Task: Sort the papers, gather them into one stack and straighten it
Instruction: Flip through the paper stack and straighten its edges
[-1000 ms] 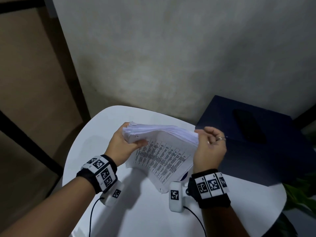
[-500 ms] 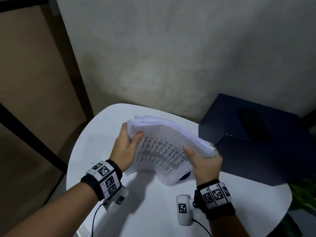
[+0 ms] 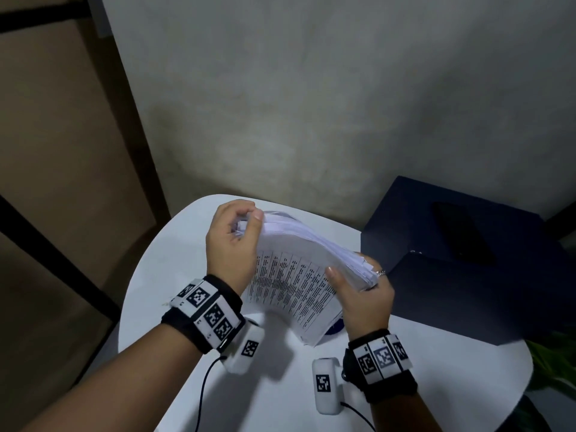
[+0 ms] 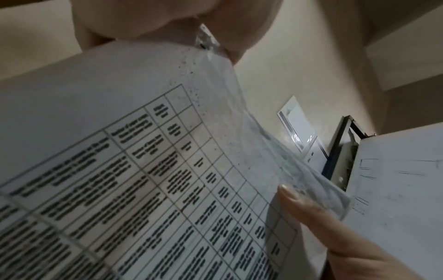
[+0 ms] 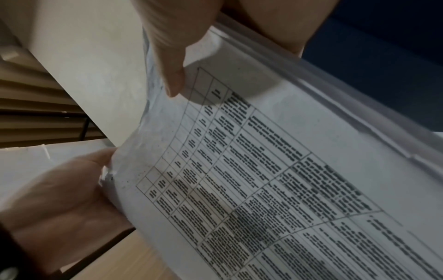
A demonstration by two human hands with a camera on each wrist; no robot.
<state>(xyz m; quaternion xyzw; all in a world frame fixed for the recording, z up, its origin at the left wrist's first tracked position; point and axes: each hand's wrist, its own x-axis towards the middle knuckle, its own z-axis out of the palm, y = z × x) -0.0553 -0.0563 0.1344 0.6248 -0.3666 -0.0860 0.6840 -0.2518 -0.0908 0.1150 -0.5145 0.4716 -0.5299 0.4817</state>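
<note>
The stack of papers point(image 3: 311, 263) is held tilted above the white table point(image 3: 162, 275), printed table facing the person. Left hand point(image 3: 232, 244) pinches the far corner; right hand point(image 3: 363, 297) grips the near-right edge, thumb on the page. Edges look uneven: advise loosening both grips and tapping the lower edge on the table.

A stained grey wall point(image 3: 311, 104) fills the upper frame, a tan panel point(image 3: 56, 151) crossed by dark bars stands at left, a white rounded tabletop point(image 3: 174, 263) sits low centre, and a dark blue box point(image 3: 467, 275) rests at right.
</note>
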